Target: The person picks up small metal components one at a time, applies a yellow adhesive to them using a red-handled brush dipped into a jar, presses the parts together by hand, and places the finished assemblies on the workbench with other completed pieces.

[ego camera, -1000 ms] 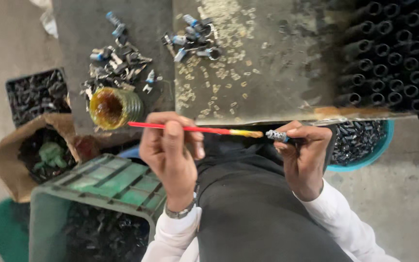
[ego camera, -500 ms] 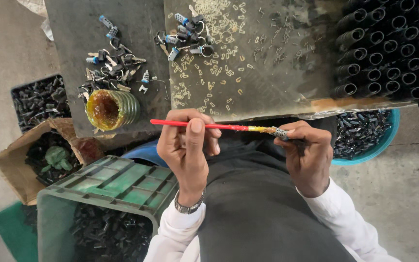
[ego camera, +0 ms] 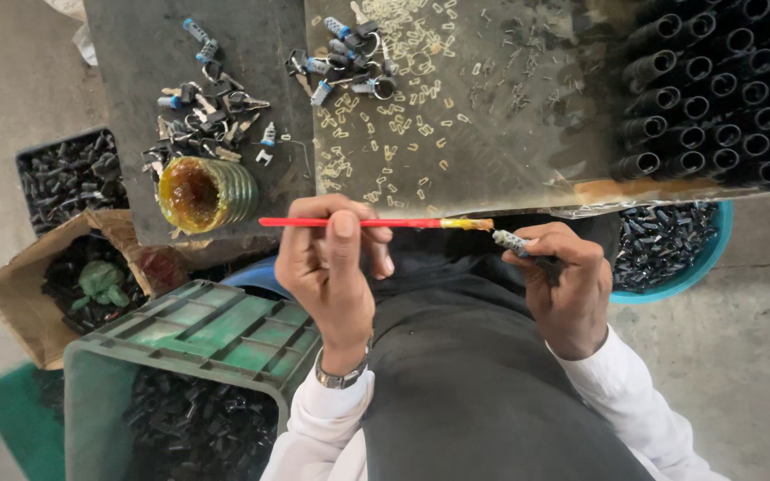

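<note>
My left hand [ego camera: 331,267] grips a thin red-handled brush [ego camera: 358,223], held level above my lap. Its yellow, glue-wet bristles touch the tip of a small grey-blue cylindrical part [ego camera: 514,242]. My right hand [ego camera: 568,281] is closed around that part, with only the tip showing past my fingers. An open jar of amber glue [ego camera: 202,191] stands on the dark bench [ego camera: 135,44] just beyond my left hand.
Small blue-and-metal parts [ego camera: 207,116] and tiny clips [ego camera: 403,53] lie scattered on the bench. Rows of black tubes [ego camera: 715,89] are stacked at the right. A blue tub [ego camera: 670,249], a green crate [ego camera: 189,356], a cardboard box [ego camera: 55,285] and a black tray [ego camera: 69,174] hold black parts.
Both hands have shifted slightly, and the brush tip has moved onto the end of the part in my right hand. The view has drifted a little.
</note>
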`<state>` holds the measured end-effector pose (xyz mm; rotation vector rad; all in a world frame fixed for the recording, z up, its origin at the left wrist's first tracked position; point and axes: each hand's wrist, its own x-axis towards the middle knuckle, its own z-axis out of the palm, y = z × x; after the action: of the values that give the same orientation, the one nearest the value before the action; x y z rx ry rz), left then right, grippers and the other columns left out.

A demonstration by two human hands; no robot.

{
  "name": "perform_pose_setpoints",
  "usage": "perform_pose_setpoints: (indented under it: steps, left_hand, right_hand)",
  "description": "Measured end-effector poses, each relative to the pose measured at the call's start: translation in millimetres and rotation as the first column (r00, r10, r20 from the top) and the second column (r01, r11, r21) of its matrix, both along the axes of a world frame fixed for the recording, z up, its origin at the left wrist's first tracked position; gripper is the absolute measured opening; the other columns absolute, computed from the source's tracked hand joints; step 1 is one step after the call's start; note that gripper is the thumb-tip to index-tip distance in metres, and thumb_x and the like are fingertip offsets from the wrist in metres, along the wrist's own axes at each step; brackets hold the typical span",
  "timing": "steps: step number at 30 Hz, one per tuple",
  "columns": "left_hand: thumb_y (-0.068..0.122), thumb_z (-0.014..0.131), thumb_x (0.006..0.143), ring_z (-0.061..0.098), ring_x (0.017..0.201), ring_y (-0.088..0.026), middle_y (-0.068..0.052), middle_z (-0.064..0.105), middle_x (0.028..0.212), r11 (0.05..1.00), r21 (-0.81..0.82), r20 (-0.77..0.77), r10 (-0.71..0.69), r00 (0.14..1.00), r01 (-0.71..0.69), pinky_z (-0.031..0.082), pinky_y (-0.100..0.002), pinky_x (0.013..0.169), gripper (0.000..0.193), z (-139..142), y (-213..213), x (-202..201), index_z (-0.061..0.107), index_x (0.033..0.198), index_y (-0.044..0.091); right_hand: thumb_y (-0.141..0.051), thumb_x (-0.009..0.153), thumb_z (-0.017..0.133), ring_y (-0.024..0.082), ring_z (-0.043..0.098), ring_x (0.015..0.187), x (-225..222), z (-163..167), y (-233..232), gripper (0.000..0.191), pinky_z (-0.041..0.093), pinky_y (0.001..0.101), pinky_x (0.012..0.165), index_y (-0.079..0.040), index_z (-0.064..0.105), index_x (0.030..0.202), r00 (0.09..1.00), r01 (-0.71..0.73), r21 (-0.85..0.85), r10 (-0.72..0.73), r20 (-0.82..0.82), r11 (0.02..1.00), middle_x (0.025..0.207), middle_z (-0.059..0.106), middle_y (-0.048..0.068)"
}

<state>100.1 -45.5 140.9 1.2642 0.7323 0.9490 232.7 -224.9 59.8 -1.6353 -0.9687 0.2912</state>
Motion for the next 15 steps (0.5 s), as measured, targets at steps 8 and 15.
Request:
perform_pose_setpoints:
  steps: [8, 15]
  left_hand:
    - [0.019, 0.056, 0.116, 0.056, 0.053, -0.013, -0.012, 0.064, 0.084, 0.687, 0.473, 0.038, 0.610, 0.792, -0.552, 0.045, -0.026, 0.049, 0.022, 3.5, 67.1, -92.3, 0.055, 0.106, -0.001]
    - [0.015, 0.060, 0.106, 0.053, 0.076, -0.026, -0.017, 0.055, 0.105, 0.543, 0.396, 0.079, 0.784, 0.616, -0.741, 0.042, -0.035, 0.062, 0.033, -13.7, 109.0, -129.2, 0.049, 0.133, 0.001]
  right_hand:
    - [0.003, 0.118, 0.059, 0.021, 0.072, 0.097, -4.0, -2.4, -1.9, 0.020, 0.062, 0.0296, 0.089, 0.000, 0.040, 0.124, 0.991, 0.078, -0.024, -0.080, -0.110, 0.997, 0.111, 0.063, 0.016]
    - [-0.001, 0.110, 0.066, 0.018, 0.063, 0.103, 1.9, -21.9, -16.7, 0.024, 0.056, 0.0275, 0.091, -0.001, 0.045, 0.122, 0.988, 0.086, -0.039, -0.091, -0.127, 0.995, 0.117, 0.060, 0.018]
